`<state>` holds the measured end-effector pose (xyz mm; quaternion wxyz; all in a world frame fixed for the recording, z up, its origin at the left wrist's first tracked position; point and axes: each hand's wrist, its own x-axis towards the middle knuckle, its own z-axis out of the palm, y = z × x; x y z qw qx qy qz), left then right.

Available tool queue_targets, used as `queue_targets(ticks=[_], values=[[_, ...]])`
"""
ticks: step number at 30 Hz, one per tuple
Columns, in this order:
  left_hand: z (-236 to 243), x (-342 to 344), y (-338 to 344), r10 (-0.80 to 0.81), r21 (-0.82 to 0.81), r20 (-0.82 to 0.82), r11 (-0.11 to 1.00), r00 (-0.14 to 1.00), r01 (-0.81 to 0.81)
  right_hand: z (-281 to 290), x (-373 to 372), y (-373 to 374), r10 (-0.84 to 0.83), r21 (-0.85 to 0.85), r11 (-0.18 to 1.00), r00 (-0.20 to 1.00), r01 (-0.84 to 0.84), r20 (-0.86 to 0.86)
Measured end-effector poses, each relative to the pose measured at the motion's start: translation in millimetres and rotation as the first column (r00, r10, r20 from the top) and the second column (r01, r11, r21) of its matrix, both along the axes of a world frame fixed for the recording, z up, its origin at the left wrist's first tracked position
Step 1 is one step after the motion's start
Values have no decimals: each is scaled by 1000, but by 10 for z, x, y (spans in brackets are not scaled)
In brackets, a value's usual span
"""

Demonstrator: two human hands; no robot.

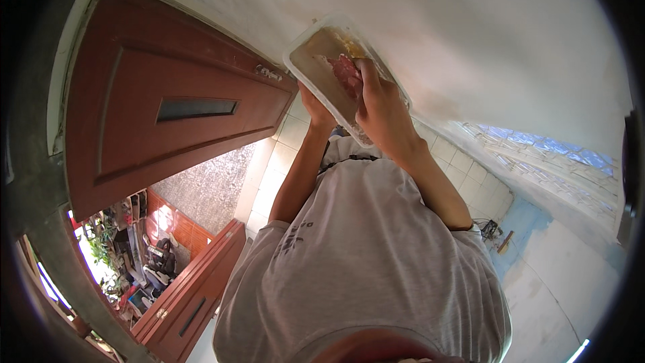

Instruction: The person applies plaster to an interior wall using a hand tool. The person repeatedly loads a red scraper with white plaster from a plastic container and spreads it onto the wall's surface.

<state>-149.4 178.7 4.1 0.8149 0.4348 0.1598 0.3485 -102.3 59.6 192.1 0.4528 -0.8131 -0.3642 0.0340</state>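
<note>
A rectangular, translucent white plastic tub (314, 60) is held up in front of my body, tilted, its greyish-brown inside facing up. My left hand (316, 105) grips its left side from beneath, and the tub hides most of the fingers. Over the right side of the tub reaches my right hand (380, 102), its fingers closed around a crumpled reddish-pink cloth (345, 75) with pale patches. That cloth is inside the tub, against or just above its bottom. Near the far right wall of the tub lies a small yellowish patch (351, 44), too unclear to name.
A brown-red panelled door (134, 94) stands open at the left, with a second door leaf (195, 302) below it. Cluttered goods (158, 262) show through the doorway. A stained whitish wall (484, 40) rises close ahead and right. Pale tiles (295, 133) cover the floor.
</note>
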Motion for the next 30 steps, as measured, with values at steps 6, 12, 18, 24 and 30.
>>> queue_targets(ticks=[6, 12, 18, 24, 30], values=[[-172, -44, -14, -71, -399, 72, 912, 995, 94, -128, 28, -99, 76, -57, 995, 989, -84, -125], [-795, -269, 65, 495, -618, 610, -191, 619, 763, -266, -79, -93, 31, -98, 994, 993, -42, -112], [-974, -423, 100, 381, -623, 705, -69, 598, 779, -359, -63, -107, 40, -10, 999, 993, -42, -114], [-851, -406, 12, 40, -728, 678, 179, 734, 662, -347, -142, -75, 27, -38, 999, 986, -34, -167], [-653, -380, 58, -136, -559, 519, 693, 844, 455, -392, -139, -36, 140, -229, 959, 982, -166, -125]])
